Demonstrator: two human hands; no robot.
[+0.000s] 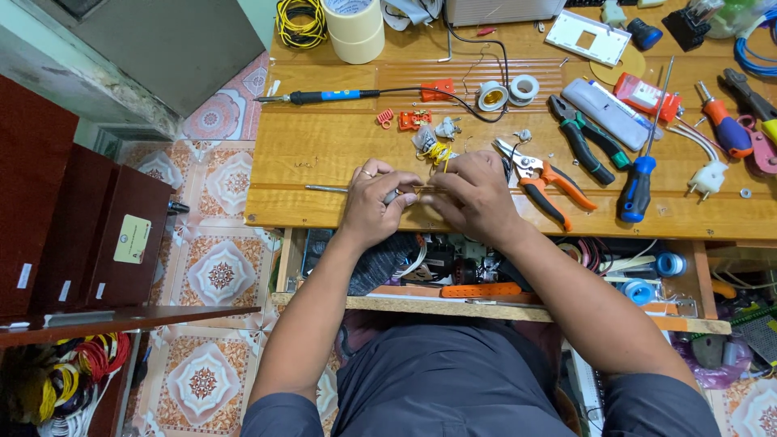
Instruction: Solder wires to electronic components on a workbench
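Both hands at the near edge of the wooden surface (pixel 324 206). Left hand (pixel 374 198) grip closed on a thin metal tool (pixel 328 188) lying along that edge; right hand (pixel 477 194) fingers pinched on a small yellow-wired part (pixel 439 154), touching left. Orange-handled cutters (pixel 542 182) just beside right hand. Open room left of the hands; soldering iron (pixel 324 96) farther back, tape rolls (pixel 356 24) at the far edge

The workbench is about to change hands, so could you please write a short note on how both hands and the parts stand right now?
Left hand: pinching a thin metal tool at the bench's front edge.
Right hand: fingers closed on a small part with a yellow wire, touching the left hand.
Nearby: orange-handled cutters, blue screwdriver, soldering iron, loose orange clips.
Done and left: cannot tell; the part is hidden by the fingers.
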